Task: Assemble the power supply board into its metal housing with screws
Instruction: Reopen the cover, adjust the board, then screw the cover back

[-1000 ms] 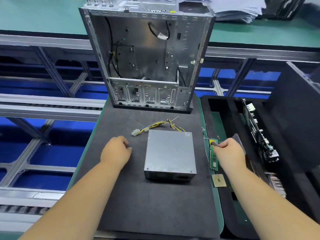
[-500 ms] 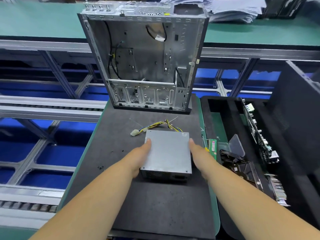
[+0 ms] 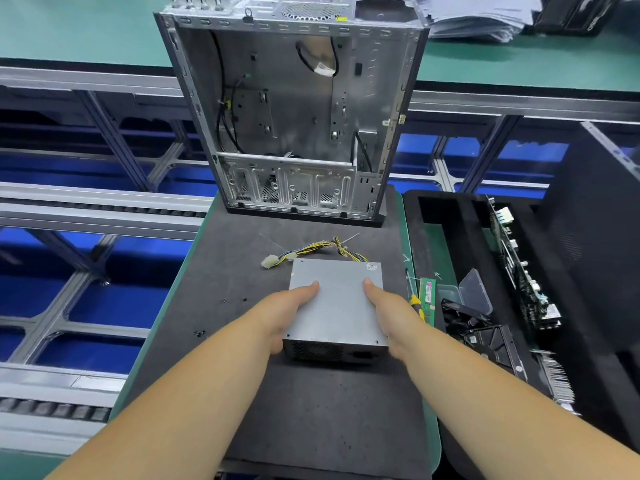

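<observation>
A grey metal power supply box [image 3: 337, 306] lies on the dark mat [image 3: 311, 410], its yellow and black cable bundle [image 3: 311, 249] trailing toward the far side. My left hand [image 3: 287, 310] grips its left side, thumb on top. My right hand [image 3: 388, 313] grips its right side the same way. The open metal computer housing [image 3: 294, 116] stands upright at the far end of the mat, its inside facing me, with loose black cables within. A few small dark screws [image 3: 199, 333] lie on the mat to the left.
A yellow-handled screwdriver [image 3: 415, 301] and a green memory stick [image 3: 428, 299] lie right of the box. A black foam tray [image 3: 433, 209] on the right holds circuit boards [image 3: 519, 271], a clear plastic box [image 3: 471, 296] and a drive. Conveyor rails run at left.
My right hand let go of the screwdriver, and both hands came onto the sides of the power supply box and now hold it more firmly, thumbs on top.
</observation>
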